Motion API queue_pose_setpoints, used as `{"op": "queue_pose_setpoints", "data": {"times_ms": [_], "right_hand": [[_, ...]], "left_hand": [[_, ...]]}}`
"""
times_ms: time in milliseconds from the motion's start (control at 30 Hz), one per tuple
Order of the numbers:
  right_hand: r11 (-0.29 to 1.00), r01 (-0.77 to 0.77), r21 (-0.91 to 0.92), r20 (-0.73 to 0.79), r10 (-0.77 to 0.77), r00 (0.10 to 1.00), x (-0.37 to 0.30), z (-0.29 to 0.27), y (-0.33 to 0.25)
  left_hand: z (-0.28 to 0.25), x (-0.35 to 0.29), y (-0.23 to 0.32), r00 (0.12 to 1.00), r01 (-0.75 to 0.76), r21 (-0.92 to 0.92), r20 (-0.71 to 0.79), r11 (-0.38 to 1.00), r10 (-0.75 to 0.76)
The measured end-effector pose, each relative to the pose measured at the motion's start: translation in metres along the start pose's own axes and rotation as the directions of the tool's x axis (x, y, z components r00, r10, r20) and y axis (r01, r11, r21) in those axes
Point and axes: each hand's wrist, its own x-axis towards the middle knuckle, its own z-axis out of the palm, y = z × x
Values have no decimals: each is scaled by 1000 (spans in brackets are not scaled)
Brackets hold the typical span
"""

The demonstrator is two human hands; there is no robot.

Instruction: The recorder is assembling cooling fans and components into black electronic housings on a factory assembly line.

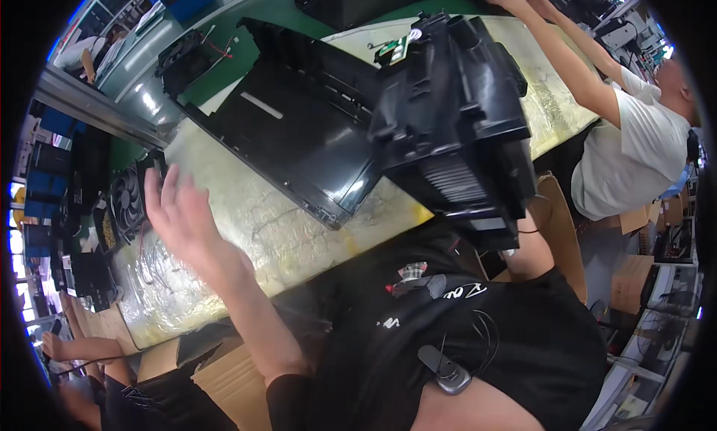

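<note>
My left hand [183,218] is raised over the left part of the table, open and slightly blurred, its fingers apart and nothing in it. A bulky black plastic housing [441,132] with a slatted vent is held up tilted at the right, partly over the table's near edge. Behind it goes my right forearm [534,252]; the fingers are hidden, but the hand appears to support the housing. Left of the housing, a large black plastic cover [299,132] lies on the table, its hollow side up. A small green circuit board [396,51] shows at the housing's far end.
Film covers the pale table [276,244]. A black fan [128,196] stands at its left end, and a black part with red wires [187,61] lies beyond the cover. Cardboard boxes [239,386] flank me. A co-worker in a white shirt [635,147] works at the far right.
</note>
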Motion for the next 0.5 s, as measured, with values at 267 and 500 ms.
{"op": "queue_pose_setpoints", "data": {"times_ms": [267, 500], "right_hand": [[969, -158, -189, 373, 220, 901, 19, 7, -7], [902, -285, -323, 99, 332, 938, 12, 27, -4]], "left_hand": [[6, 57, -71, 688, 726, -217, 240, 653, -685], [-6, -17, -38, 689, 715, -405, 272, 569, -672]]}}
